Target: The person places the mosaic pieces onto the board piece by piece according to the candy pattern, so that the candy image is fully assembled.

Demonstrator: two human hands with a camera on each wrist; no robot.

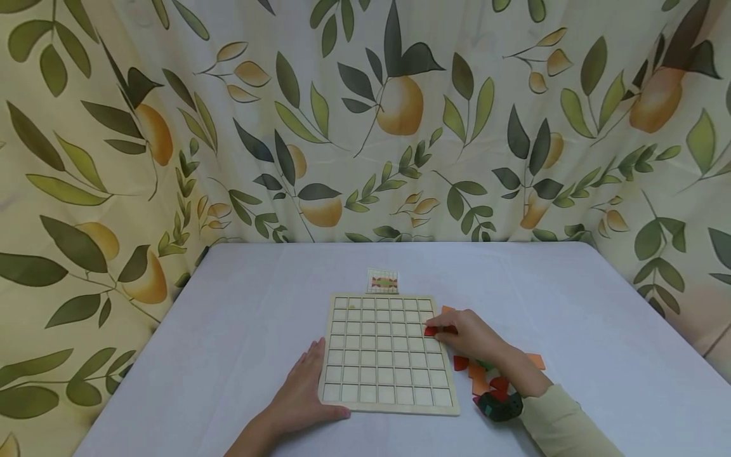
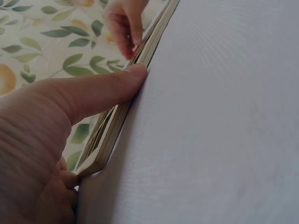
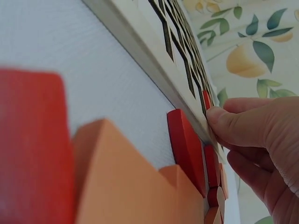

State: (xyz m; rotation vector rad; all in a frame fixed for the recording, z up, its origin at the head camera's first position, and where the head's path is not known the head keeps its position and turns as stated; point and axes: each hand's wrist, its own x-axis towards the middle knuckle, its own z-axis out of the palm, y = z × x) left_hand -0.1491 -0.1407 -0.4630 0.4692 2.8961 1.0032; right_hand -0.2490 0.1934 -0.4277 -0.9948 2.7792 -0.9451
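At the board's near left corner lies my left hand (image 1: 301,388), fingers straight along the left edge, thumb spread well apart from them and resting on the near edge; nothing is pinched here, it looks as if it's simply steadying things. Just right of that hand comes the gridded board (image 1: 400,409), flat on the white-covered table (image 1: 245,330), and look at it: square after square bare, save a small yellowish mark (image 1: 351,307) toward the far left, too tiny for me to name. Straight ahead, beyond both hands and just past the board's far edge, there's a little card (image 1: 382,282) with a coloured pattern printed over a grid. And now the action! Under my right fingertips, at the board's right-hand column, a red piece (image 1: 431,331), thumb and finger pinched on it; whether it's seated in its square I can't tell. That's my right hand (image 1: 471,335), reaching in over the right edge. Beyond its knuckles an orange piece (image 1: 448,309) peeks out, and below its palm and forearm sit the loose pieces (image 1: 478,379), red, orange and some green, partly hidden. So it's very early going, I'd judge: one piece at the grid, nearly everything else left beside it.
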